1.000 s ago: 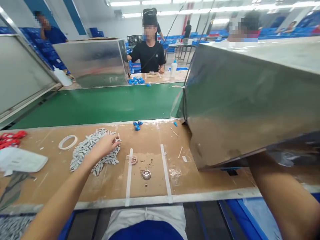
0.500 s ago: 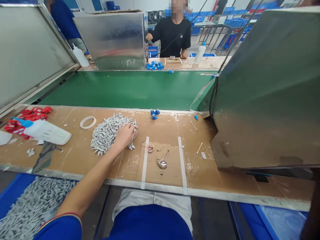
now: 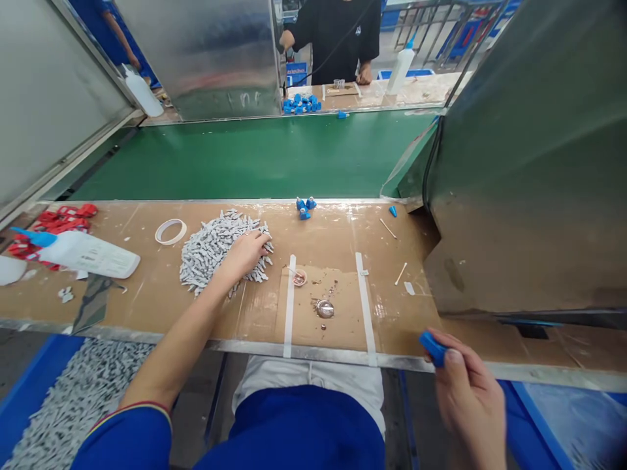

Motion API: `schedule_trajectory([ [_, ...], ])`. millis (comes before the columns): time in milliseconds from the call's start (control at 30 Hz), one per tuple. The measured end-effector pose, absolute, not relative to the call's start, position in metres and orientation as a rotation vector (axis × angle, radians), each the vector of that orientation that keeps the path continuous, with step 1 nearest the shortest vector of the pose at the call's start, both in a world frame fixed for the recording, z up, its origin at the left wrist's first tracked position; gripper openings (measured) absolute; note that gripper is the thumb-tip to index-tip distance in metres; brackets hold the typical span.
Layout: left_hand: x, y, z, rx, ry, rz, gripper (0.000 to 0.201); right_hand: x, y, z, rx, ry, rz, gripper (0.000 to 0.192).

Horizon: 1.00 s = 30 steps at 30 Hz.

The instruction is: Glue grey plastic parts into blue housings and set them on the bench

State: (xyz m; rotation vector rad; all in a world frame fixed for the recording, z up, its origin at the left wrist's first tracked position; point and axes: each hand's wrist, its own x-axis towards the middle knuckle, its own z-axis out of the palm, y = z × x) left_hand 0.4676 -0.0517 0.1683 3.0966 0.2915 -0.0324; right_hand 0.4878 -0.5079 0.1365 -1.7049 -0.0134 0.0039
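My left hand (image 3: 245,253) rests on the right side of a heap of small grey parts (image 3: 208,249) on the brown bench (image 3: 147,297), fingers curled into the pieces. My right hand (image 3: 467,398) is at the bench's near edge, low on the right, pinching a small blue plastic part (image 3: 433,347) between thumb and fingers. Between the hands lies a taped-off square with a small round metal piece (image 3: 324,308) and a small pink-rimmed ring (image 3: 299,278).
A green conveyor belt (image 3: 255,156) runs behind the bench. A big metal housing (image 3: 529,183) stands at right. Loose blue parts (image 3: 304,207), a tape ring (image 3: 170,231), a white glue bottle (image 3: 83,253) and red pieces (image 3: 53,222) lie about. Another person's hand (image 3: 363,75) works opposite. A bin of grey parts (image 3: 68,405) sits below left.
The view tilted down. My right hand came into sight at the bench's near edge holding a blue part. My left hand settled onto the grey heap.
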Motion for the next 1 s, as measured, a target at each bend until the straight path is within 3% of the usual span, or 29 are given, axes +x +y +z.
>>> schedule_trajectory([
  [333, 0.477, -0.059, 0.168, 3.108, 0.239, -0.146, 0.011, 0.517, -0.456, 0.113, -1.5, -0.055, 0.202, 0.038],
  [467, 0.46, -0.063, 0.178, 2.992, 0.198, 0.093, 0.017, 0.518, -0.446, 0.113, -1.407, -0.044, 0.243, 0.039],
  [667, 0.412, -0.112, 0.202, 2.236, 0.377, 0.451, 0.02, 0.512, -0.437, 0.114, -1.347, 0.07, 0.286, 0.039],
  [833, 0.388, -0.161, 0.196, 1.49, 0.459, 0.422, 0.033, 0.513, -0.436, 0.114, -1.387, 0.009, 0.316, 0.043],
  [1000, 0.381, -0.181, 0.194, 1.153, 0.404, 0.186, 0.044, 0.511, -0.439, 0.113, -1.399, -0.007, 0.333, 0.042],
])
